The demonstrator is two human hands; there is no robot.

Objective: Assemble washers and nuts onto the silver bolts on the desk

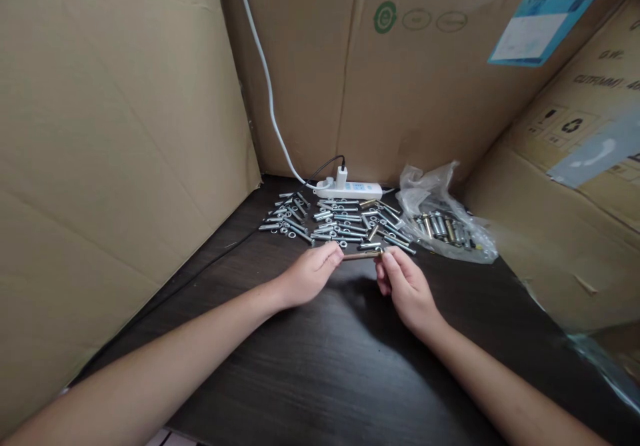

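Observation:
Between my two hands a brass-coloured expansion bolt is held level above the dark table. My left hand is closed around its left end. At the other end, the thumb and fingers of my right hand pinch the bolt; what exactly sits under those fingertips is hidden. Just beyond my hands lie loose silver bolts and sleeves, with several washers among them and a few brass-coloured pieces.
A clear plastic bag with more bolts lies at the right. Behind the parts is a white power strip with a white cable and a black cable. Cardboard boxes wall in the left, back and right.

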